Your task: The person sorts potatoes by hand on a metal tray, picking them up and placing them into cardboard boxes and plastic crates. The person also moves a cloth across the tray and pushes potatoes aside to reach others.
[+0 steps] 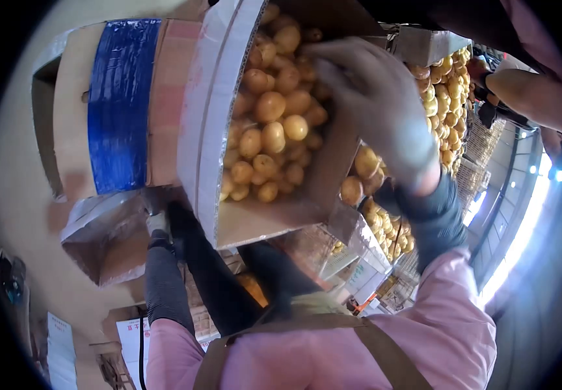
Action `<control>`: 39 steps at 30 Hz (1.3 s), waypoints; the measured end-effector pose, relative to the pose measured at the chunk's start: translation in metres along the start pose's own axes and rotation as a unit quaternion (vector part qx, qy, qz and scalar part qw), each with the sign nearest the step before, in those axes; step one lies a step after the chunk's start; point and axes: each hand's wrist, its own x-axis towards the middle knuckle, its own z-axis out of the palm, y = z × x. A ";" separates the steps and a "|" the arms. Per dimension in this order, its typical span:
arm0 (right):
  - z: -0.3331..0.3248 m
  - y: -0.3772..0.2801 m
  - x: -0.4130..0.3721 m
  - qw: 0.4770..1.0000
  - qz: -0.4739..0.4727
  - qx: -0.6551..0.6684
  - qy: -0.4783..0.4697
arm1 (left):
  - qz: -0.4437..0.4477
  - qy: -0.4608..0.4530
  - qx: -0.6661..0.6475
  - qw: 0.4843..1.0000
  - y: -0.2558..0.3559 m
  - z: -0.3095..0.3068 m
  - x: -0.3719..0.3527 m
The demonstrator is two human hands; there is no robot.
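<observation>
An open cardboard box (pixel 198 130) full of small round potatoes (pixel 271 107) stands tilted in front of me. My right hand (pixel 382 97), in a pale glove, is over its right side, fingers pointing at the potatoes and blurred by motion. Lower left, my left hand (pixel 157 222), also gloved, is at the edge of a smaller open carton (pixel 108 244), its fingers hidden. Just above that hand lies a cardboard box with a wide blue band (pixel 125 107), close against the potato box.
More potatoes (pixel 447 107) are heaped on the right beyond my arm, with stacked crates (pixel 482 140) near them. Another person's arm (pixel 535 97) shows at the upper right. Printed white cartons (pixel 131 344) lie at the lower left.
</observation>
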 end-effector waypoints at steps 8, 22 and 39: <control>0.094 0.041 0.093 0.962 -0.058 -0.144 -0.225 | 0.049 0.006 0.058 0.997 -0.037 -0.030 0.004; -0.034 0.027 -0.094 0.828 0.221 0.501 0.117 | 0.186 0.510 0.058 0.838 -0.106 -0.283 -0.236; -0.036 -0.020 -0.259 0.547 0.238 0.788 0.149 | 0.481 0.141 0.402 0.766 0.121 -0.377 -0.254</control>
